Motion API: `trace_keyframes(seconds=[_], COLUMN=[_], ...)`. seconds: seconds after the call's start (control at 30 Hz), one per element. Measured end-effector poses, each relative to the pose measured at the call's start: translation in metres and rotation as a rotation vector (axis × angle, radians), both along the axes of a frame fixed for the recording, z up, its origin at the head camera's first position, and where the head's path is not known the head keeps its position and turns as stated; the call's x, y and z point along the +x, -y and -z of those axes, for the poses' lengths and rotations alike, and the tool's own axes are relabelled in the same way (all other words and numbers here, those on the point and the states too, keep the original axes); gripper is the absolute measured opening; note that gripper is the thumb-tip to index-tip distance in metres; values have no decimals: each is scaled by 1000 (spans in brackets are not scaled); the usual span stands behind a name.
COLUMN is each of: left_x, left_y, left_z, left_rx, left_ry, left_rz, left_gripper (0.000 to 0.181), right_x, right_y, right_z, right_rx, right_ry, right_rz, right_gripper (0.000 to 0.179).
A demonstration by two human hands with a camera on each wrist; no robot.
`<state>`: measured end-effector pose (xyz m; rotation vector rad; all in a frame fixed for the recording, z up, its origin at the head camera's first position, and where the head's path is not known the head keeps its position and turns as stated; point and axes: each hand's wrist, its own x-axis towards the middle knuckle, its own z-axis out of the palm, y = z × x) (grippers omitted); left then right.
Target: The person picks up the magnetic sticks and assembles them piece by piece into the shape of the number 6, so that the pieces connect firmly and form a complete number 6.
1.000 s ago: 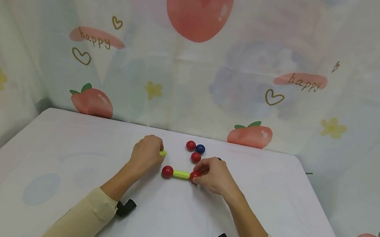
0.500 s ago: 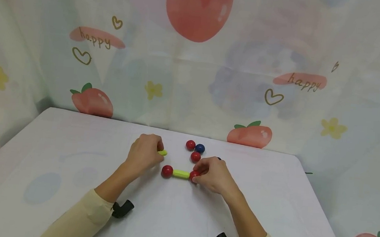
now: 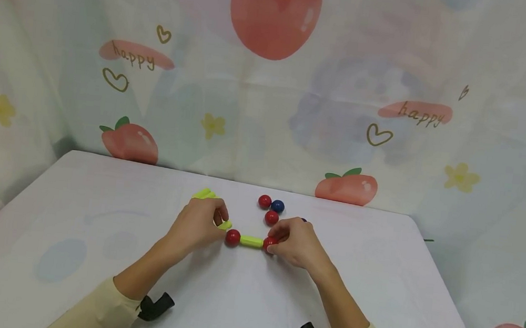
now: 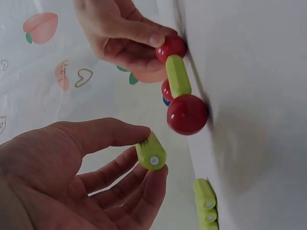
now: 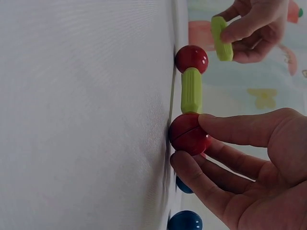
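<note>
My left hand (image 3: 196,222) pinches a yellow-green magnetic rod (image 4: 151,152) between thumb and fingertips, beside the left red ball. A white dot marks the rod's end in the left wrist view. On the table, a second yellow-green rod (image 3: 251,242) joins two red balls in a row, the left ball (image 3: 232,237) and the right ball (image 5: 190,134). My right hand (image 3: 300,244) grips that right ball with thumb and fingers. In the right wrist view, the held rod (image 5: 221,39) is close to the far red ball (image 5: 191,59).
Behind the row lie two more red balls (image 3: 264,201) (image 3: 271,217) and a blue ball (image 3: 277,206). Another blue ball (image 5: 185,221) is largely hidden behind my right hand in the head view. Several spare yellow-green rods (image 4: 205,194) lie beyond my left hand.
My left hand has come nearer with its rod, down toward the left red ball, uncovering the spare rods behind it. My right hand keeps its grip on the right ball.
</note>
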<state>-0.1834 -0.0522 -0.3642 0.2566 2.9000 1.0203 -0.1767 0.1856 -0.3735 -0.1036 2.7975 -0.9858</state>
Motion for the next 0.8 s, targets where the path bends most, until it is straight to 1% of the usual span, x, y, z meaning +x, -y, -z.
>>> trace_keyframes(seconds=[0.23,0.37,0.5,0.63,0.8], left_x=[13,19,22,22,22], left_y=[-5,-6,-8,-9,-10], left_z=[5,7,8,9,11], left_rx=[46,73,102,133,126], left_ry=[72,99,117,152,182], left_rz=[41,45,47,47,38], left_gripper=[22,22,21,22,23], right_x=[-1,-1,-1,-2,-2], right_y=[0,0,0,0,0], right_z=[2,2,2,1,1], right_rx=[12,8,10,13,15], right_ry=[-4,0,-1,-6,-5], right_rz=[2,1,-2,-1,-7], right_gripper=[21,21,21,21,20])
